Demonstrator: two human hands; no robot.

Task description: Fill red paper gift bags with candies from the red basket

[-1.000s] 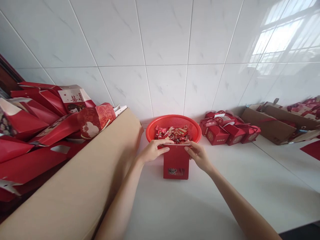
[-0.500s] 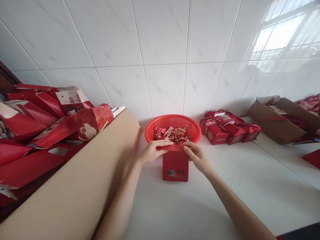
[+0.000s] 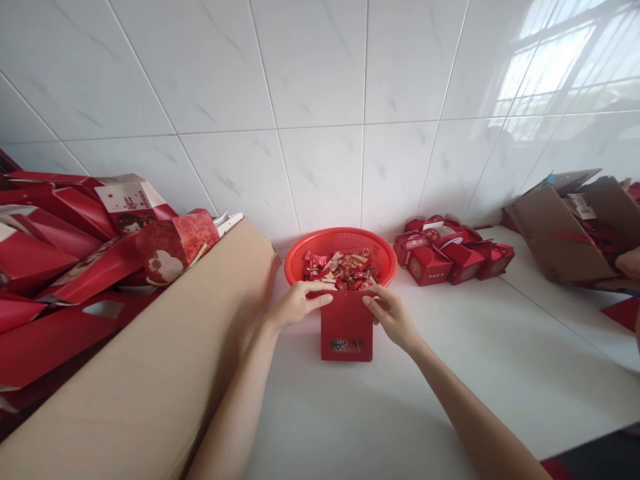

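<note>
The left hand (image 3: pixel 297 303) and right hand (image 3: pixel 393 315) pinch a red gift box (image 3: pixel 347 327) by its top, upright on the white table (image 3: pixel 325 417); on its far side, a red colander (image 3: pixel 340 239) of seemingly wrapped sweets (image 3: pixel 341 268); right of that, handled red boxes (image 3: pixel 463 259).

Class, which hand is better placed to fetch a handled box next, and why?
Likely the right hand: gripping the red carton by its right edge, it's nearer the handled boxes than the left hand.
</note>
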